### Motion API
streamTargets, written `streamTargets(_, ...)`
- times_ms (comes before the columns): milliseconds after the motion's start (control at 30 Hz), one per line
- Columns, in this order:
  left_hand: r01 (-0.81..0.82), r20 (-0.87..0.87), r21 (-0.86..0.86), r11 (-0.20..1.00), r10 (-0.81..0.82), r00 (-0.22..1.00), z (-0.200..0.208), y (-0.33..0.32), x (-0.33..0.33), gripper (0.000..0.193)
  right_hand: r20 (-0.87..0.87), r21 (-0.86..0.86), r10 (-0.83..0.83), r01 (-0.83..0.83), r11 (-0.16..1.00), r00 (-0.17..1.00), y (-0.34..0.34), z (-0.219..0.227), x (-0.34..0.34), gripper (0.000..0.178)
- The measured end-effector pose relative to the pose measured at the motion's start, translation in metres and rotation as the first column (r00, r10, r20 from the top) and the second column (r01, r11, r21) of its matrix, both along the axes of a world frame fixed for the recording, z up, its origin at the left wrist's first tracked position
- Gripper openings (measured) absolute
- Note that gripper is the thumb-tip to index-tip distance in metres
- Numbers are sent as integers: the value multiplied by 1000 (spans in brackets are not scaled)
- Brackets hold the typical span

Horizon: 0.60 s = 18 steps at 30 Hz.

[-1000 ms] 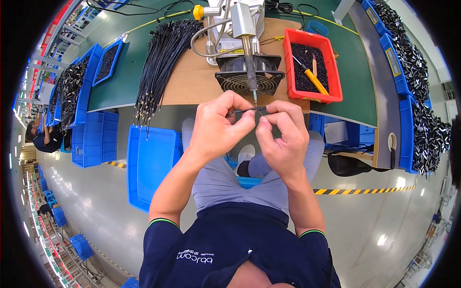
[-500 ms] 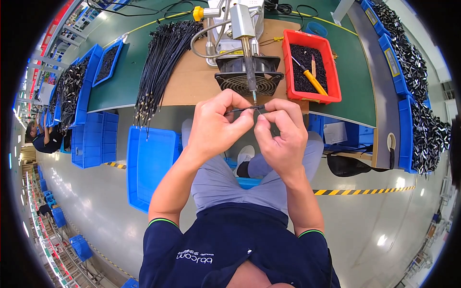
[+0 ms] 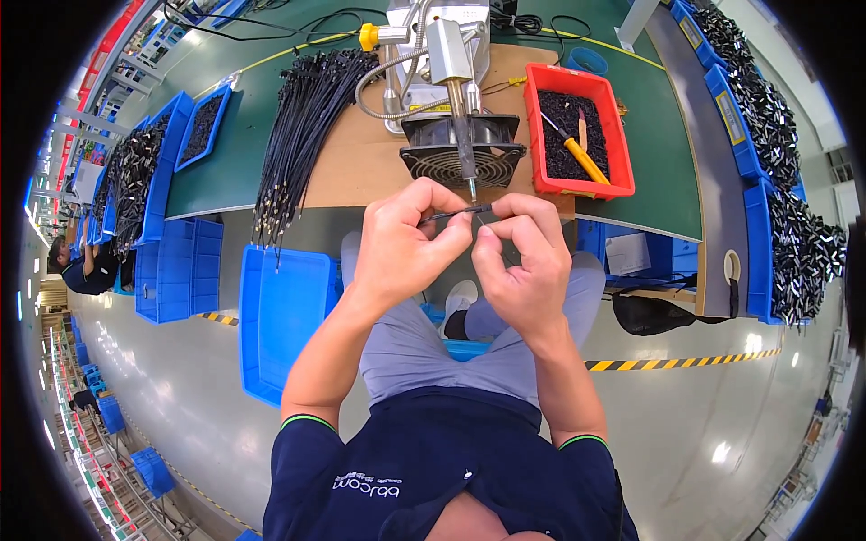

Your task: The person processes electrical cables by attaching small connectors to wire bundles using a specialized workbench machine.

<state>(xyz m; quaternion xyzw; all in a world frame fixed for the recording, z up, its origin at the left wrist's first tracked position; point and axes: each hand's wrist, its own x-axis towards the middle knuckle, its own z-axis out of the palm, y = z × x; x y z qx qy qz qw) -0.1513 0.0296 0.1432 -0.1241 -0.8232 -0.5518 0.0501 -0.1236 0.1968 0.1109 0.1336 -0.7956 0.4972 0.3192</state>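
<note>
Shifted slightly left, the cable [image 3: 478,209] is finger-clamped by the left hand [image 3: 403,239]; clamping by the right hand [image 3: 528,263] cannot be told.

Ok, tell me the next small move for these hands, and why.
Perhaps roll the thin black piece slightly: the left hand pinches it, the right hand is at its end, and it sits near the metal tip, so turning may bring another side toward that tip.

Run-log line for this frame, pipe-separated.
left hand: pinching thin black piece | right hand: pinching its right end | metal tip: near piece, contact unclear | red bin: right of fan
</note>
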Motion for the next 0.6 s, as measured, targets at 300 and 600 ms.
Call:
streamTargets(300,-22,8,-2,1000,22,1000,1,0,0,12,-11,18,6,-5,1000,1000,0,0,1,14)
streamTargets(600,10,25,0,1000,-10,1000,-3,-1,4,8,1,11,5,-5,1000,1000,1,-2,5,15)
